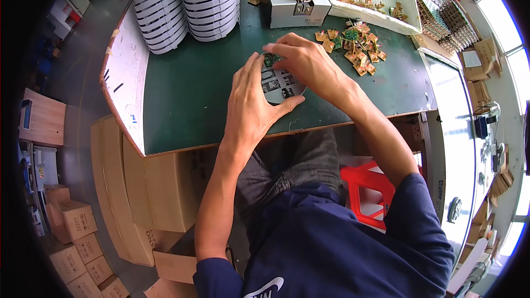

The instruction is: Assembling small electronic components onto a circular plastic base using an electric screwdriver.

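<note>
A round grey plastic housing [279, 83] with dark parts set into its face is held over the green tabletop. My left hand [249, 96] is closed around its left and near rim, thumb along the near edge and fingers up the left side. At the housing's far side sits a small green circuit board [270, 59]. My right hand [306, 66] reaches over from the right, its bent fingers closed at that board; the palm hides part of the housing and the thumb tip.
Behind stands a white box-shaped machine [281, 14] with a black top. Two stacks of grey housings [212, 14] rise at back left. To the right lie a pile of small yellow-and-green circuit boards [359, 49] and a white tray [381, 16]. A low white wall [126, 85] edges the table's left.
</note>
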Motion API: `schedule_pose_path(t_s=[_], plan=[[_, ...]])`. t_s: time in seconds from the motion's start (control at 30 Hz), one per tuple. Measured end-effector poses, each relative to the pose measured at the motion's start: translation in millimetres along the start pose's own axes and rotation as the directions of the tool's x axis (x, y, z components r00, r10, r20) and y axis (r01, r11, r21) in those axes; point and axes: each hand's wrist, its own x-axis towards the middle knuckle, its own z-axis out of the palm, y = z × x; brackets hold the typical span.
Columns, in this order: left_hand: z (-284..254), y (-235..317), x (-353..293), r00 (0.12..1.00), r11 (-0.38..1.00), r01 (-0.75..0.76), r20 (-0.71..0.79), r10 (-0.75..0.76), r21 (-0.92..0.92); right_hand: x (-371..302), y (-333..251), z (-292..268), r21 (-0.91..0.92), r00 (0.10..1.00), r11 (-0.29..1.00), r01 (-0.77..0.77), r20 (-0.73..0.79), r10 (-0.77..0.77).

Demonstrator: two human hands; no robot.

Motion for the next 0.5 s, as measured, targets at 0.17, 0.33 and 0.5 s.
schedule_pose_path(t_s=[0.17,0.33,0.5], plan=[[-3,3,1,0.998,0.999,0.017,0.064,-0.019,0.047,-15,6,-5,0.075,1.000,0.997,-0.008,-0.012,0.009],[-8,2,3,0.998,0.998,-0.024,0.067,0.020,0.060,-13,13,-15,0.039,0.998,0.997,0.064,-0.001,-0.064],[-9,-2,4,0.995,0.998,-0.042,0.096,0.037,0.043,54,15,-63,0.659,0.883,0.743,0.118,-0.412,0.225]])
